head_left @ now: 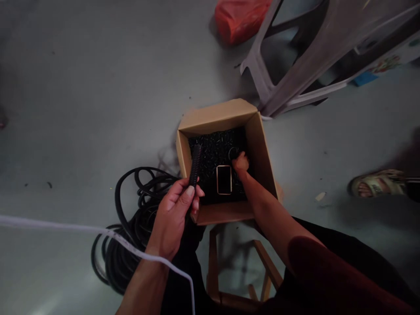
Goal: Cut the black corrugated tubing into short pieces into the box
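Note:
My left hand [179, 205] is closed around the lower end of a dark ribbed rod [196, 162], which points up over the left side of an open cardboard box [223, 120]. Many small black pieces [213, 146] lie inside the box. My right hand [241, 162] reaches into the box's right part with its fingers curled by the handle of a dark ring-shaped object [233, 153], perhaps scissors. A flat rectangular object with a light rim and a dark face [224, 180] lies in the box between my hands.
Coiled black tubing [121, 258] lies left of the box, with a white cable [127, 246] crossing my left forearm. A wooden stool [213, 267] is below. A grey plastic stool [295, 78] and red bag [241, 19] are above. A person's sandalled foot [377, 184] is at right.

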Tool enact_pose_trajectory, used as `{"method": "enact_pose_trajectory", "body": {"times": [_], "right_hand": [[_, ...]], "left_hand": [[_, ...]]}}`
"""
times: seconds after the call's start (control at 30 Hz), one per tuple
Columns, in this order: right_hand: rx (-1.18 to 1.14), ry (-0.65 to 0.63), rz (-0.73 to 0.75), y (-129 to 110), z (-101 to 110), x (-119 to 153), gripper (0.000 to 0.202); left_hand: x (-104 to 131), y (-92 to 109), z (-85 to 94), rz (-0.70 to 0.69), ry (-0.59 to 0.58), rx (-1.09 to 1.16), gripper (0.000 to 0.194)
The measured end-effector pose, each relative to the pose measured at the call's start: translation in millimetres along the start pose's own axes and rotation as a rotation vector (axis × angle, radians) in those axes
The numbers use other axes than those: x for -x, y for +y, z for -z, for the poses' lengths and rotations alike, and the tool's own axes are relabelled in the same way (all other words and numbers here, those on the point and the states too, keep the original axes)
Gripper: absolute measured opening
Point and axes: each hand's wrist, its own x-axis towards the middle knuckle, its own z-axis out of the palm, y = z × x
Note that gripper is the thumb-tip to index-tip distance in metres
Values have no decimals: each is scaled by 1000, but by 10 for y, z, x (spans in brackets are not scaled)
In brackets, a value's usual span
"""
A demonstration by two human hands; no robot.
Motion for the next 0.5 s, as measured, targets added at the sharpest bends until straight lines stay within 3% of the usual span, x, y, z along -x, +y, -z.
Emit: {"method": "enact_pose_trajectory", "body": {"times": [0.2,0.5], "right_hand": [[-7,31,53,27,360,345,41],[10,132,324,-71,1355,1239,30]], "left_hand": [[62,12,39,-1,1,24,36],[135,-153,72,-62,-88,-29,21]]}}
